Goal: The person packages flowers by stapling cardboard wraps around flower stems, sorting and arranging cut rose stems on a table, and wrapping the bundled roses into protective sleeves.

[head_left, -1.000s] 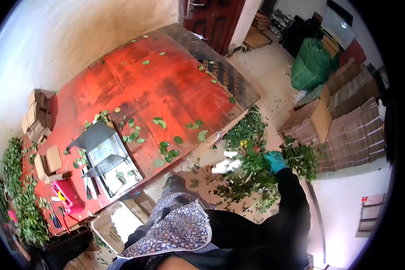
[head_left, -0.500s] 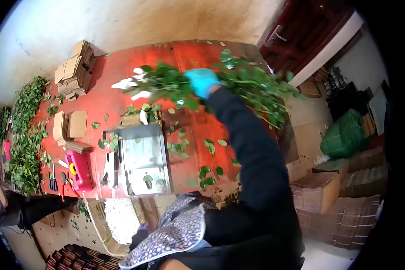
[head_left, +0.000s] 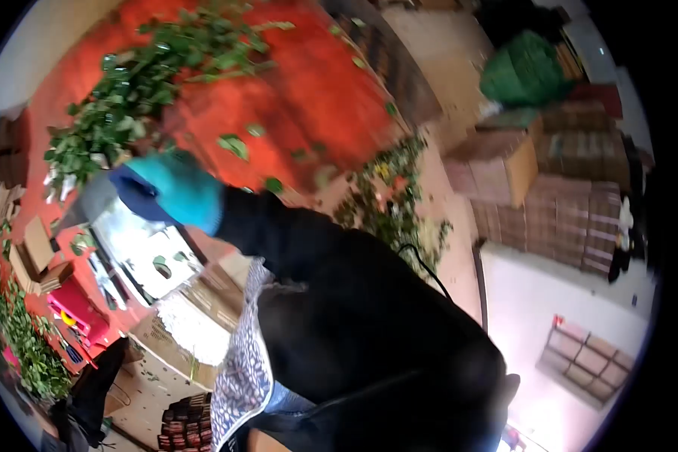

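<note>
My right hand (head_left: 179,190), in a teal glove with a dark blue palm, is over the upper part of a shiny metal tray (head_left: 139,245) at the front of the red table (head_left: 294,98). Motion smears its fingers, so I cannot make out whether anything is in them. Just beyond the hand, a heap of leafy green stems (head_left: 147,83) with white wrapping at the near end stretches across the table. A few loose leaves rest in the tray. My left hand is out of sight.
Folded cardboard pieces (head_left: 36,252) and a pink holder (head_left: 79,310) stand left of the tray. Below the table edge is a crate with white material (head_left: 196,328). Cut leaves (head_left: 395,200) litter the floor. Cardboard stacks (head_left: 542,218) and a green sack (head_left: 527,71) are at right.
The view has swung to the right. My right hand has left the leafy stems and come nearer, over the metal tray. The stems lie on the table in both frames.
</note>
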Available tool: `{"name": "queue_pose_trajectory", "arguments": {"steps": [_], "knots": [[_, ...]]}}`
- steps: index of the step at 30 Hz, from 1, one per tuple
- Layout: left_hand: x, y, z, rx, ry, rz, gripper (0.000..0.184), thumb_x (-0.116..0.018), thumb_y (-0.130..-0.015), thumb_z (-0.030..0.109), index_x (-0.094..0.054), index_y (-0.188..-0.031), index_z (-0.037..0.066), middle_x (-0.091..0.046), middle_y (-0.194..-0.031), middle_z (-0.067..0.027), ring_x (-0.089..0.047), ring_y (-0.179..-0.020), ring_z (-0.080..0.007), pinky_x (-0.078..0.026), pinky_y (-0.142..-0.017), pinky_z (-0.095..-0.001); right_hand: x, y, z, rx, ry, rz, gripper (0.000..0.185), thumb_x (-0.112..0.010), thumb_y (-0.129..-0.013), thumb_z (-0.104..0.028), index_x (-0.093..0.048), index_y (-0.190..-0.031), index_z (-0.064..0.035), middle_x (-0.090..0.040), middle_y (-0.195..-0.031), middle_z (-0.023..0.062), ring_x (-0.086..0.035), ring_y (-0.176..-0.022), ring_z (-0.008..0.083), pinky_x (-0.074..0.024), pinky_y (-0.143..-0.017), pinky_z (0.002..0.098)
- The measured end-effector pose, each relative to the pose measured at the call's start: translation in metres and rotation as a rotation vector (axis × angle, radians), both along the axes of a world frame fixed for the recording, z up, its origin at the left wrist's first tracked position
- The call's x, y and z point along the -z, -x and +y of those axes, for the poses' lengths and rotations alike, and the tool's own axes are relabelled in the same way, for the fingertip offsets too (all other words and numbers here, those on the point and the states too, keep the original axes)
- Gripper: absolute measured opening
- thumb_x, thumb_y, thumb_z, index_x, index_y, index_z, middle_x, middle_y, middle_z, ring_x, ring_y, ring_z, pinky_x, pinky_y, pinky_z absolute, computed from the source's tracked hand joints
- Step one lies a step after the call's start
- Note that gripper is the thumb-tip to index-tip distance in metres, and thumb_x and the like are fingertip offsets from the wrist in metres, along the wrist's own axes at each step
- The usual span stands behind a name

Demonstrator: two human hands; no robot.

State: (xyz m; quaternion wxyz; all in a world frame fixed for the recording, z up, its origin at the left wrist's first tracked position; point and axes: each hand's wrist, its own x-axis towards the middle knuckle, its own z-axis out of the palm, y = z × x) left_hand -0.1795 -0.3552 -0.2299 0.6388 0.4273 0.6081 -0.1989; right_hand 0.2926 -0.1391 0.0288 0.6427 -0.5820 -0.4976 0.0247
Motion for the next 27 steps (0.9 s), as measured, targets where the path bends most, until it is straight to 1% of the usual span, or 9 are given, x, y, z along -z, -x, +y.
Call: {"name": "queue_pose_trajectory", "arguments": {"steps": [3, 6, 9, 12, 14, 16, 20, 24, 27], "knots": [[0.001, -0.023, -0.013, 0.121, -0.029, -0.024, 0.03, -0.06, -0.084, 0.024, -0.063, -0.109, 0.008, -0.066, -0.101, -0.0149, -0.064, -0.093, -0.0284, -0.052, -0.08, -0.0392, -0.007, -0.027, -0.177, -0.263, 0.288, 0.241, 0.01, -0.071, -0.08, -0.011, -0.067, -0.088, -0.0049, -0.061, -0.068, 0.0118, -0.062, -0.058, 0.0232, -0.0461, -0.051, 0.0351], [0.001, -0.049, -0.017, 0.292, -0.049, -0.04, 0.03, -0.061, -0.083, 0.024, -0.064, -0.109, 0.009, -0.066, -0.102, -0.0153, -0.064, -0.095, -0.0295, -0.051, -0.082, -0.04, 0.031, -0.04, -0.33, -0.328, 0.632, 0.364, 0.016, -0.067, -0.085, -0.015, -0.067, -0.097, -0.0039, -0.066, -0.081, 0.0112, -0.066, -0.072, 0.0247, -0.0507, -0.065, 0.0331], [0.001, -0.084, -0.02, 0.535, -0.091, -0.081, 0.03, -0.062, -0.082, 0.024, -0.064, -0.108, 0.01, -0.066, -0.104, -0.0156, -0.064, -0.096, -0.0305, -0.051, -0.084, -0.0407, 0.04, -0.048, -0.466, -0.066, 1.03, 0.731, 0.023, -0.064, -0.086, -0.02, -0.064, -0.103, -0.0043, -0.066, -0.098, 0.0157, -0.066, -0.085, 0.027, -0.0499, -0.071, 0.0361], [0.037, -0.097, -0.01, 1.112, -0.298, -0.265, 0.03, -0.062, -0.08, 0.024, -0.065, -0.107, 0.011, -0.066, -0.105, -0.016, -0.064, -0.098, -0.0316, -0.051, -0.085, -0.0415, 0.064, -0.052, -0.539, 0.167, 0.903, 0.888, 0.024, -0.062, -0.088, -0.021, -0.064, -0.105, -0.0031, -0.066, -0.096, 0.0143, -0.065, -0.084, 0.0229, -0.0503, -0.073, 0.0346], [-0.099, -0.289, -0.018, 1.739, -0.163, 0.051, 0.026, -0.057, -0.083, 0.022, -0.065, -0.105, 0.011, -0.066, -0.105, -0.0172, -0.063, -0.098, -0.0336, -0.051, -0.084, -0.0435, 0.074, -0.065, -0.553, 0.271, 0.871, 0.927, 0.025, -0.061, -0.089, -0.02, -0.063, -0.107, -0.0023, -0.067, -0.096, 0.0131, -0.065, -0.084, 0.0204, -0.0506, -0.075, 0.0337], [-0.135, -0.351, -0.006, 1.777, -0.354, -0.14, 0.024, -0.05, -0.086, 0.018, -0.065, -0.103, 0.009, -0.064, -0.102, -0.0204, -0.062, -0.094, -0.0367, -0.05, -0.081, -0.0471, 0.114, -0.079, -0.551, 0.312, 0.345, 1.446, 0.024, -0.057, -0.092, -0.015, -0.062, -0.11, -0.0007, -0.066, -0.099, 0.0094, -0.064, -0.086, 0.019, -0.0502, -0.077, 0.0322], [-0.25, -0.551, -0.02, 1.446, -0.743, -0.771, 0.027, -0.054, -0.081, 0.003, -0.06, -0.107, 0.005, -0.06, -0.097, -0.0208, -0.06, -0.089, -0.0384, -0.05, -0.073, -0.0474, 0.151, -0.165, -0.55, 0.349, 0.44, 0.977, 0.026, -0.053, -0.094, -0.011, -0.059, -0.116, 0.0, -0.065, -0.104, 0.0076, -0.062, -0.091, 0.0173, -0.0496, -0.078, 0.0301], [-0.217, -0.719, 0.002, 1.386, -0.922, -0.827, 0.037, -0.058, -0.078, 0.008, -0.057, -0.115, 0.003, -0.059, -0.108, -0.0227, -0.06, -0.092, -0.0404, -0.05, -0.078, -0.0428, 0.201, -0.367, -0.536, 0.314, -0.082, 1.358, 0.03, -0.041, -0.1, -0.017, -0.053, -0.121, 0.0015, -0.062, -0.112, 0.011, -0.061, -0.103, 0.0209, -0.05, -0.089, 0.0337], [-0.15, -0.797, 0.009, 1.225, -1.104, -0.8, 0.053, -0.066, -0.071, 0.012, -0.055, -0.122, 0.003, -0.052, -0.125, -0.0208, -0.056, -0.104, -0.0415, -0.049, -0.088, -0.0431, 0.282, -0.541, -0.532, 0.309, 0.489, 0.693, 0.036, -0.039, -0.097, -0.009, -0.041, -0.13, 0.0053, -0.053, -0.128, 0.0198, -0.053, -0.118, 0.0304, -0.0431, -0.103, 0.0408]]}}
